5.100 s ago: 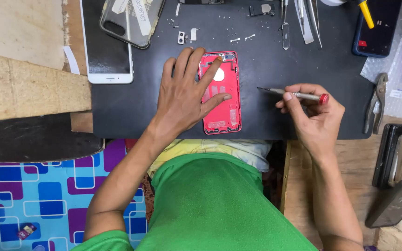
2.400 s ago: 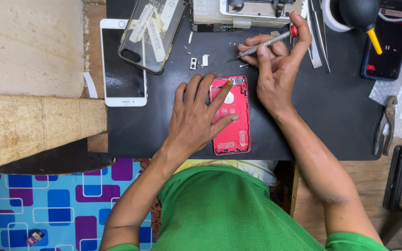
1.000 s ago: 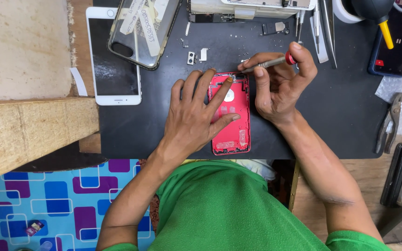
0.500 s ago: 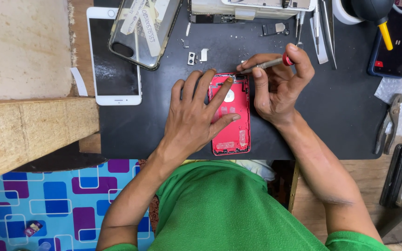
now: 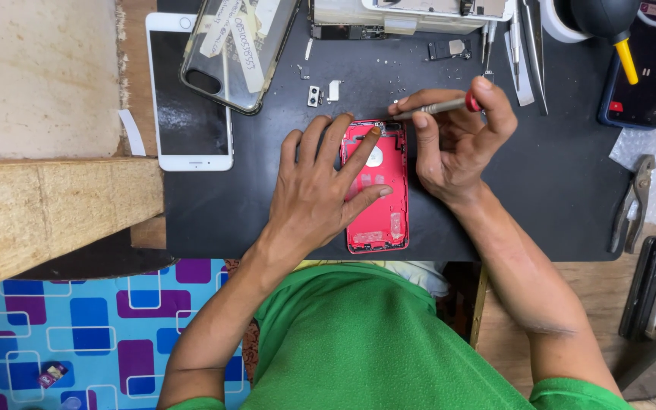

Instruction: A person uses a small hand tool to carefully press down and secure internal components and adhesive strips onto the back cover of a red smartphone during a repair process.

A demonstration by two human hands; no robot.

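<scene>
- Lying at the far left of the black mat (image 5: 571, 197), a white phone (image 5: 190, 114) rests face up, with a clear case (image 5: 241, 45) overlapping its top right corner.
- Left hand (image 5: 320, 190) lies flat, fingers spread, pressing on the left half of the red phone housing (image 5: 380, 190), nothing gripped.
- Red phone housing sits mid-mat, between both hands, its right edge just beside the right palm.
- Right hand (image 5: 453, 140) pinches a thin screwdriver (image 5: 438, 108), tip pointing left above the housing's top corner.
- Pliers (image 5: 632, 201) lie at the mat's right edge.

white phone (image 5: 190, 99) | clear case (image 5: 238, 47) | pliers (image 5: 632, 203) | black mat (image 5: 556, 182)
</scene>
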